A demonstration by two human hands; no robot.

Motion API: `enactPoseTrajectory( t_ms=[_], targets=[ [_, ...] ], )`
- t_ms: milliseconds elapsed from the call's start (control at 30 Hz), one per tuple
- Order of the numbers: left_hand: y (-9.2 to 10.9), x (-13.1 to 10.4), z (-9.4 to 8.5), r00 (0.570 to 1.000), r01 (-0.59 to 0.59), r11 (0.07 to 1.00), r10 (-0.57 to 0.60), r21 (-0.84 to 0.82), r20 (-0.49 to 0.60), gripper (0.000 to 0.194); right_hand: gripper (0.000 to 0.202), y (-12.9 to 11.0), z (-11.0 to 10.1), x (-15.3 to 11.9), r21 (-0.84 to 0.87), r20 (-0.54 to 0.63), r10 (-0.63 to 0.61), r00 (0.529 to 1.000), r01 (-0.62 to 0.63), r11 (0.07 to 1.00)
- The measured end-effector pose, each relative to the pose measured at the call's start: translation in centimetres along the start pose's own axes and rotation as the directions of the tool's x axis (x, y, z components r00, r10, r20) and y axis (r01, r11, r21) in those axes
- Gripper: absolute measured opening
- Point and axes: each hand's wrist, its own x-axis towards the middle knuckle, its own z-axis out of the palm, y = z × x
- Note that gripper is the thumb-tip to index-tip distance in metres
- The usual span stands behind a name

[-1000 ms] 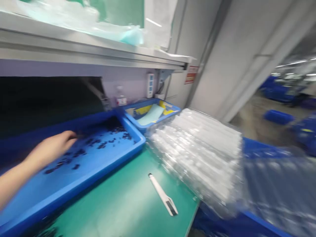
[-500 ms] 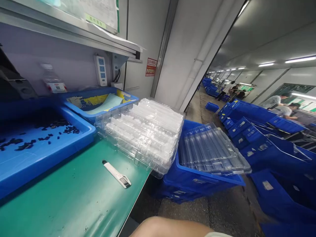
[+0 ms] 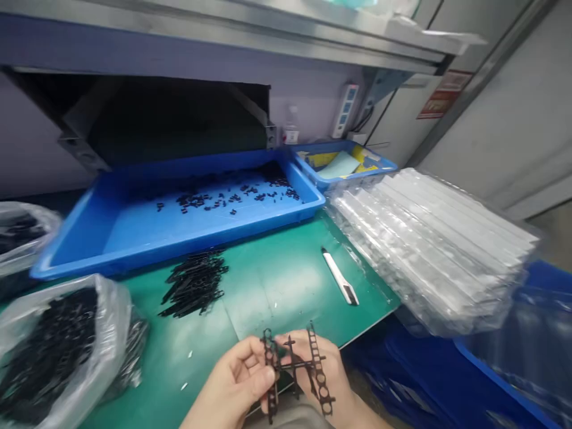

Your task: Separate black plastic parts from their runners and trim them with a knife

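Observation:
A black plastic moulded frame (image 3: 322, 376), two rows of rings joined by a thin crossbar, is held near the front edge of the bench. My left hand (image 3: 241, 378) pinches its left row between thumb and fingers. Behind the right row, my right hand (image 3: 333, 363) is curled against the frame, its fingertips partly hidden. Beyond the hands lies a pile of thin black plastic strips (image 3: 196, 283) on the green bench top (image 3: 277, 262). A white utility knife (image 3: 339, 277) rests to their right.
Small black parts (image 3: 232, 196) lie in a blue tray (image 3: 179, 235) at the back. On the left stands a plastic bag (image 3: 109, 333) of black pieces. Stacked clear plastic trays (image 3: 429, 238) overhang the right bench edge, near a blue crate (image 3: 482, 369). A metal shelf (image 3: 223, 42) runs above.
The view has swung left from the aisle and crates to the bench. Both hands and the black frame are now in view; earlier only a bare arm showed at the bottom.

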Motion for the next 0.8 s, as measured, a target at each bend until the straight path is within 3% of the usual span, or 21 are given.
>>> enactPoseTrajectory(
  t_ms=[133,300,400,467,533,633,733,800],
  targets=[
    [0.1,0.4,-0.2,1.000,-0.002,0.996,0.003,-0.092,0.013,0.036,0.025,-0.1,0.0,0.0,-0.129,-0.053,-0.151,0.987,0.144,0.981],
    [-0.7,0.3,-0.6,0.996,0.045,0.990,-0.035,-0.132,0.079,0.036,0.027,-0.3,1.0,0.3,-0.183,0.001,-0.102,0.995,0.100,0.978],
    [-1.2,0.1,-0.3,0.992,-0.129,0.987,0.128,-0.091,-0.022,0.032,0.025,0.3,1.5,0.2,-0.218,0.003,-0.080,0.997,0.078,0.973],
    [-1.0,0.0,-0.3,0.961,-0.255,0.967,0.251,-0.019,-0.120,0.029,0.025,1.0,1.5,0.0,-0.226,0.007,-0.066,0.998,0.066,0.972],
    [-0.2,0.0,-0.9,0.939,-0.304,0.953,0.298,-0.006,-0.169,0.026,0.026,1.5,1.1,0.0,-0.183,0.041,-0.067,0.997,0.073,0.980],
    [1.8,-0.3,-2.1,0.952,-0.272,0.962,0.271,0.018,-0.145,0.024,0.027,1.7,0.5,0.2,-0.098,0.183,-0.111,0.977,0.131,0.987],
    [3.3,-0.4,-3.0,0.984,-0.152,0.961,0.170,0.230,-0.059,0.024,0.031,1.6,0.5,0.3,-0.065,0.347,-0.153,0.925,0.187,0.980],
    [3.4,-0.3,-3.1,0.996,-0.093,0.944,0.093,0.317,0.013,0.033,0.031,1.7,0.9,0.2,-0.049,0.377,-0.187,0.907,0.221,0.974]
  ],
)
